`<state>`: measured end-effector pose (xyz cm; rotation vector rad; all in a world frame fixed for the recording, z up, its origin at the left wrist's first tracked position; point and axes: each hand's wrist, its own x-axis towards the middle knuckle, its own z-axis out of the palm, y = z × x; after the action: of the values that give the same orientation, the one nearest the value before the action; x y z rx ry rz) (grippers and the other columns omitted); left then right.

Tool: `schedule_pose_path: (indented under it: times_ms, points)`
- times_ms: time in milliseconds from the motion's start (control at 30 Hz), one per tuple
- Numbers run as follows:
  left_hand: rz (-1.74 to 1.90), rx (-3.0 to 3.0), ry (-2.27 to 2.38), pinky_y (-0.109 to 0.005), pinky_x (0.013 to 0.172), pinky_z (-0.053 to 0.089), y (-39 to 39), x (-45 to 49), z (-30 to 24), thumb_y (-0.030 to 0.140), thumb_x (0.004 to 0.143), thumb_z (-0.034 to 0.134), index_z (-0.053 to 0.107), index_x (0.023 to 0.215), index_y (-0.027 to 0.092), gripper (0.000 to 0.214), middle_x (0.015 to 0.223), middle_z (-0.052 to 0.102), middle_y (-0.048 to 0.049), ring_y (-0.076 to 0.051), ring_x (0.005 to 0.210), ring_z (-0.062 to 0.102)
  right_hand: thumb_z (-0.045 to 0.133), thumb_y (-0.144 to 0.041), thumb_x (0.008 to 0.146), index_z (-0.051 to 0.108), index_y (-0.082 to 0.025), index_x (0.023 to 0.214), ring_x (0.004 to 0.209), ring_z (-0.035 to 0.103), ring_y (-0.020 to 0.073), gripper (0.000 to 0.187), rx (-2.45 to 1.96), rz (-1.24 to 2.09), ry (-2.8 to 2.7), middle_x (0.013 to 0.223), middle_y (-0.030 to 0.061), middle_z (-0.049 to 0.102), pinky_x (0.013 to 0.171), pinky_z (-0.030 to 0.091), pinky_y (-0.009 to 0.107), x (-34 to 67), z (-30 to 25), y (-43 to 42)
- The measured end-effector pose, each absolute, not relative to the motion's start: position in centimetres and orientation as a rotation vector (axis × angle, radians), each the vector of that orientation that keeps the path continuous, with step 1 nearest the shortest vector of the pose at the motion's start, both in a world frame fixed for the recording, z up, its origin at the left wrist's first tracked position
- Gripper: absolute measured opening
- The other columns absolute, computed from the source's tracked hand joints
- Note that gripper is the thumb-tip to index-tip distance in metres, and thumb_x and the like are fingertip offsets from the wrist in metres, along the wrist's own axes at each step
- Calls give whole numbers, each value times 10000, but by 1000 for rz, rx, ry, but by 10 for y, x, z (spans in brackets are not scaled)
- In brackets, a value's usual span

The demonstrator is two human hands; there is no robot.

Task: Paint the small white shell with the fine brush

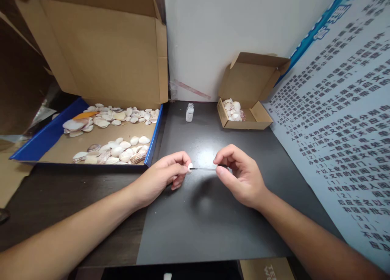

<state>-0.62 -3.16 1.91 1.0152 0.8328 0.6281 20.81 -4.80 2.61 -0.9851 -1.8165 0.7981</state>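
Note:
My left hand (166,172) pinches a small white shell (190,166) between thumb and fingertips, just above the dark mat. In my right hand (239,174) is a thin brush (207,169) with a slim clear-looking stem and a dark tip. Its black end (224,166) sits among the fingers and is partly hidden. The brush lies level between both hands, and its tip meets the shell's edge. Farther back on the mat a small clear bottle (189,112) stands upright, with no cap on it and small print on its side.
On the left stands an open blue-edged cardboard box (63,144) with many shells (117,150) in two groups. A smaller open carton (246,124) at the back right holds white shells (233,109). A wall (198,40) and a printed poster (335,109) bound the dark mat (189,231).

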Motion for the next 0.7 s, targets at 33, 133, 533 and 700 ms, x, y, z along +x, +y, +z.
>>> schedule_pose_path:
  times_ms: [33,133,533,700]
  points:
    - [628,1015,831,-221,517,300,-31,-6,19,238,821,579,514,793,189,86,544,409,60,-94,519,342,577,-185,853,551,-219,892,514,465,96,58,-974,810,-1828,622,-66,452,488,404,217,208,26,-48]
    - [626,1015,827,-223,523,308,-31,-6,20,244,819,582,512,778,188,98,551,412,55,-95,521,347,604,-176,839,552,-221,903,502,458,93,94,-1024,783,-1851,618,-70,449,478,405,215,207,25,-48]
    - [623,1003,824,-229,515,299,-32,-6,20,254,797,590,495,747,188,126,557,405,56,-92,515,336,597,-164,841,554,-229,907,526,469,101,102,-1036,745,-1820,644,-59,465,483,420,218,208,25,-50]
    - [620,1011,830,-232,520,303,-32,-5,22,234,776,575,509,754,188,84,545,406,55,-97,517,344,578,-177,856,544,-234,919,535,488,101,92,-948,821,-1833,656,-58,472,499,434,220,209,25,-50]
